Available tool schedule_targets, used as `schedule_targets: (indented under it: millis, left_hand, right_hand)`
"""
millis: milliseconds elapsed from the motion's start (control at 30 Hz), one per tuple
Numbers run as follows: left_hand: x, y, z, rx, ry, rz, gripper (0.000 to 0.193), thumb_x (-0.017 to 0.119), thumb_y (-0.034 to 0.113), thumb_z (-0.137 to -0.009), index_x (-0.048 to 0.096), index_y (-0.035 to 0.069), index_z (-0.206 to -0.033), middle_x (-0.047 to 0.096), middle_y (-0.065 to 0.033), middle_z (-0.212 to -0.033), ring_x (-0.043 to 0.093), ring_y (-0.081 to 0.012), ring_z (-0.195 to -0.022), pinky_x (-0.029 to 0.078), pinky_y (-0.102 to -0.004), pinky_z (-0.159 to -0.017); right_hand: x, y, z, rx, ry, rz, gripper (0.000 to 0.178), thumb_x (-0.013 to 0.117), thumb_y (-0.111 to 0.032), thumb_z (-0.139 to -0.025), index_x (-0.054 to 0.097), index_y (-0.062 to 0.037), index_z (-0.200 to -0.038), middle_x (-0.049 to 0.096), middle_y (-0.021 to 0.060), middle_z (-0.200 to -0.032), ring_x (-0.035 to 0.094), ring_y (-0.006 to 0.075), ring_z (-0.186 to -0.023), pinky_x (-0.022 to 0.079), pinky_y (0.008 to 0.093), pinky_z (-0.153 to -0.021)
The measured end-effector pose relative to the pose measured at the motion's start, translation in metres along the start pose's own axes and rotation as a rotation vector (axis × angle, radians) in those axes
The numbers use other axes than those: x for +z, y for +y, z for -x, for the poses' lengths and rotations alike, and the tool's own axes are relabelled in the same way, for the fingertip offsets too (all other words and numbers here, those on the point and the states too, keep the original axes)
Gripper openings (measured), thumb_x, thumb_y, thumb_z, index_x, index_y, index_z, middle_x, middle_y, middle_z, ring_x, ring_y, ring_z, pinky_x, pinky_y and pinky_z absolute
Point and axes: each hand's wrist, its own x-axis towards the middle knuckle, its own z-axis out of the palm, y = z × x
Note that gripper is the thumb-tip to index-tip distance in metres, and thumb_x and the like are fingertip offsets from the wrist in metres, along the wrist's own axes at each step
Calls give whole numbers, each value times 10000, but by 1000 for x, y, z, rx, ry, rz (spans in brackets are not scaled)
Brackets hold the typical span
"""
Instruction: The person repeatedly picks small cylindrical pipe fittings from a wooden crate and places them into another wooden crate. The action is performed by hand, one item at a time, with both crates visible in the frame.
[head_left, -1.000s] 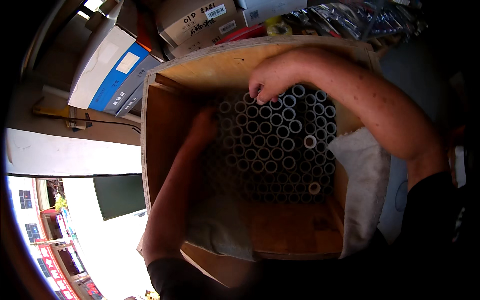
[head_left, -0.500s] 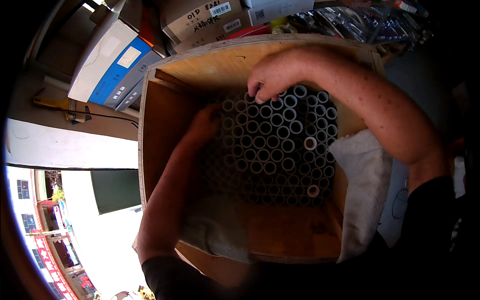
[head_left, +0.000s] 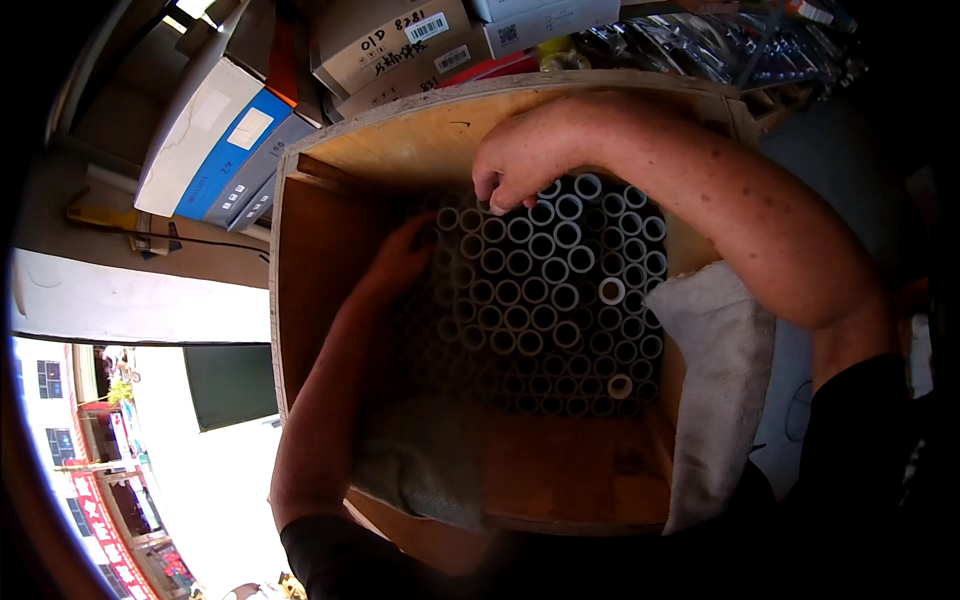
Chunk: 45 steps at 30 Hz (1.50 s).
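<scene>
Many short grey tubes (head_left: pixel 567 263) stand on end, packed in rows with their open ends up, inside a wooden box (head_left: pixel 570 470). At the far side of the rows is my right hand (head_left: pixel 525 160), its fingers curled down with thumb and forefinger close together at the tube tops. Whatever it grips is hidden. My left hand (head_left: pixel 402 252) reaches into the shadow at the left edge of the tubes, and its fingertips are too dark to read. Among the grey ends, a whiter tube (head_left: pixel 611 291) and a cream-coloured one (head_left: pixel 620 386) stand out.
Grey cloth (head_left: pixel 715 390) hangs over the box's right wall, and another cloth (head_left: pixel 425 460) lies at the near left. Cardboard boxes (head_left: pixel 390 45) and a white-and-blue carton (head_left: pixel 215 140) stand beyond. Plastic-wrapped parts (head_left: pixel 690 50) lie at the back right.
My right hand has shifted slightly left along the far tubes. My left hand stays at the left edge. The whole view has moved a little.
</scene>
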Motion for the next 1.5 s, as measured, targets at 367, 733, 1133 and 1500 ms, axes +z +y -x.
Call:
schedule_targets:
  millis: [367,733,1133,1500]
  left_hand:
    - [-1,-4,-2,-25,18,61,434,540,26,-790,484,12,-1220,566,-165,-1176,518,-243,-1121,395,-336,-951]
    - [6,-26,-4,97,106,-111,444,522,31,-793,472,22,-1234,559,-200,-1176,520,-294,-1135,392,-351,-959]
    - [1,-28,-9,-62,84,145,473,548,-8,-778,468,33,-1242,595,-143,-1081,563,-200,-992,458,-309,-840]
    - [0,-14,-10,-139,-3,427,447,582,30,-806,460,1,-1235,589,-129,-1103,555,-186,-1004,464,-292,-842]
  right_hand:
    - [1,6,-4,-10,-7,-20,374,574,-255,-797,606,-46,-1105,678,62,-809,641,161,-767,490,317,-696]
    - [1,5,-5,-17,-10,-30,389,575,-250,-811,585,-37,-1136,682,69,-824,643,167,-794,489,318,-722]
    - [3,5,-5,-12,3,-33,397,555,-254,-806,583,-32,-1134,680,74,-820,646,166,-775,493,313,-719]
    - [4,6,-3,1,1,-49,391,560,-253,-809,585,-31,-1130,678,72,-823,645,162,-775,496,314,-699]
